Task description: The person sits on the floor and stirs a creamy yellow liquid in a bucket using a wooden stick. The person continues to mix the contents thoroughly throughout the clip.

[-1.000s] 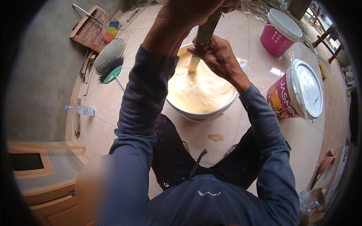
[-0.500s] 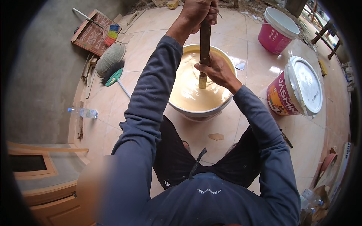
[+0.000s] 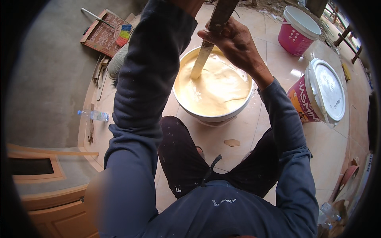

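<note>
Right hand [image 3: 240,41] gripping a stick [image 3: 203,59], lower end in a bucket [image 3: 216,118] of cream-coloured mix [image 3: 222,91]

Watching from afar through the head camera; I take 12 o'clock as the top of my view. Bucket stands upright just past 12, ahead of the wearer's parted knees, on pale tiles [image 3: 210,139]. Mix glossy, its surface swirled.

Stick enters the mix toward the bucket's own 10 o'clock and leans, upper part toward 1 and out past the top edge. Its lower stretch is coated pale; higher up it is dark.

Right hand closed around the stick above the rim, thumb along the near side. Left sleeve [image 3: 145,71] runs up toward 12; I see the wrist, but the left hand lies beyond the top edge, so I cannot tell its grip.

Round the dial: pink-and-white bucket [image 3: 293,37] at 2; lidded bucket [image 3: 326,91] between 2 and 3, white lid on; brown flake [image 3: 231,142] on the floor at 4; wooden door [image 3: 71,222] near 8; clear bottle [image 3: 98,115] on its side at 9; broom [image 3: 123,36] with coloured bristles near 11, lying across a reddish panel [image 3: 99,37].
</note>
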Motion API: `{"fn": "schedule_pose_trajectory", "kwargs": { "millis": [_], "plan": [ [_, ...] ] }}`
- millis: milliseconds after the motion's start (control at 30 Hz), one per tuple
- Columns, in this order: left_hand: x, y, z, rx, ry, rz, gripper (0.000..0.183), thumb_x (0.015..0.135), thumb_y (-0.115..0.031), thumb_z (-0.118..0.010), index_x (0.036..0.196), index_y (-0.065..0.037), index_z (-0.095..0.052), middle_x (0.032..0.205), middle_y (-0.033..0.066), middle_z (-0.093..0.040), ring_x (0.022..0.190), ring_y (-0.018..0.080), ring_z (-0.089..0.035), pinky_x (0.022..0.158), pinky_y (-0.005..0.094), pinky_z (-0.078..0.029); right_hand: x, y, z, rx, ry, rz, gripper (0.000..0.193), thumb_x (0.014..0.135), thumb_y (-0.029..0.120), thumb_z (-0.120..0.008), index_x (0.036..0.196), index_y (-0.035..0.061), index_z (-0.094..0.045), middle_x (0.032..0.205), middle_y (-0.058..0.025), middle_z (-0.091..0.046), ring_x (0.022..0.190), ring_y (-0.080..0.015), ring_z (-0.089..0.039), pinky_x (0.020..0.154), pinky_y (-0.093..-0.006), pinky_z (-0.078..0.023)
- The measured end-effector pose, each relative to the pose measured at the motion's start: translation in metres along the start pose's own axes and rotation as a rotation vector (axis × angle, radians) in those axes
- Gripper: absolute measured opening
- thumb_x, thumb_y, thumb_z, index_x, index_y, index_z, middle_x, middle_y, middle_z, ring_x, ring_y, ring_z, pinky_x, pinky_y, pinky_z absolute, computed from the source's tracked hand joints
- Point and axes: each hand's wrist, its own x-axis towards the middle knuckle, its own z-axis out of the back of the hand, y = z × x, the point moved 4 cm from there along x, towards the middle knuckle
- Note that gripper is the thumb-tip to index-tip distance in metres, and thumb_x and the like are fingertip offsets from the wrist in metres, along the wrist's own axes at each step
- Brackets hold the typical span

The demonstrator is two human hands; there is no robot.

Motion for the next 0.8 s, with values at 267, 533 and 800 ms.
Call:
{"fn": "schedule_pose_trajectory", "kwargs": {
  "millis": [267, 533, 800],
  "plan": [
    [-0.027, 0.124, 0.011, -0.266, -0.032, 0.121, 0.052, 0.102, -0.054, -0.060, 0.069, -0.015, -0.050, 0.054, -0.0053, -0.041, 0.042, 0.0081, -0.041, 0.041, 0.0275, -0.040, -0.027, -0.095, 0.023, -0.202, 0.052, -0.282, 0.035, 0.094, 0.027, -0.076, 0.116, 0.0026, -0.064, 0.095, -0.0138, -0.073, 0.087, -0.0243, -0.071, 0.084, -0.0391, -0.055],
    [-0.052, 0.179, 0.029, -0.326, -0.223, 0.428, 0.054, 0.100, -0.060, -0.060, 0.074, -0.015, -0.049, 0.053, -0.0044, -0.042, 0.040, 0.0090, -0.042, 0.040, 0.0276, -0.041, -0.063, -0.106, -0.001, -0.171, 0.184, -0.466, 0.031, 0.094, 0.025, -0.074, 0.111, 0.0011, -0.064, 0.093, -0.0135, -0.072, 0.087, -0.0243, -0.070, 0.082, -0.0390, -0.053],
    [-0.033, 0.079, 0.020, -0.171, -0.096, 0.157, 0.049, 0.102, -0.054, -0.061, 0.074, -0.015, -0.050, 0.053, -0.0058, -0.042, 0.040, 0.0060, -0.039, 0.037, 0.0262, -0.036, -0.043, -0.042, -0.016, 0.085, 0.144, -0.272, 0.034, 0.093, 0.029, -0.078, 0.107, 0.0025, -0.063, 0.091, -0.0105, -0.070, 0.087, -0.0209, -0.067, 0.081, -0.0382, -0.053]
  ]
}}
